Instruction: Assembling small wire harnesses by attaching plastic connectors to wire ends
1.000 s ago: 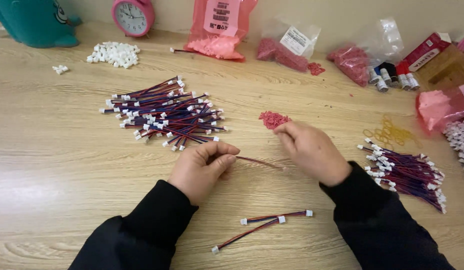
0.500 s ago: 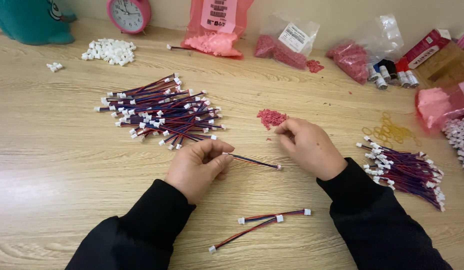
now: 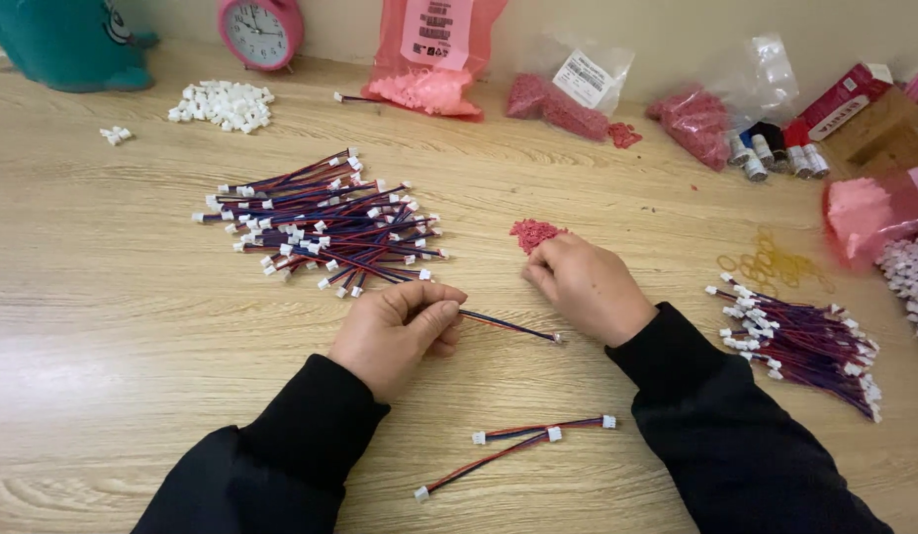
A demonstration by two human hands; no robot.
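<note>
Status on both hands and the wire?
Left hand grip shut on red-blue wire. Right hand fingertips in small red pile. Nothing between them.

Just one head cam here, looking steeply down and forward over the surface point(image 3: 103, 326), pretty close in. Both sleeves come in from the bottom edge; the wall sits along the top, past the grip.

A home-style assembly bench: wooden table point(image 3: 103, 326) strewn with wire harnesses point(image 3: 321, 222), bagged connectors point(image 3: 568, 94) at the far edge, pink alarm clock point(image 3: 261, 30) far left.
</note>
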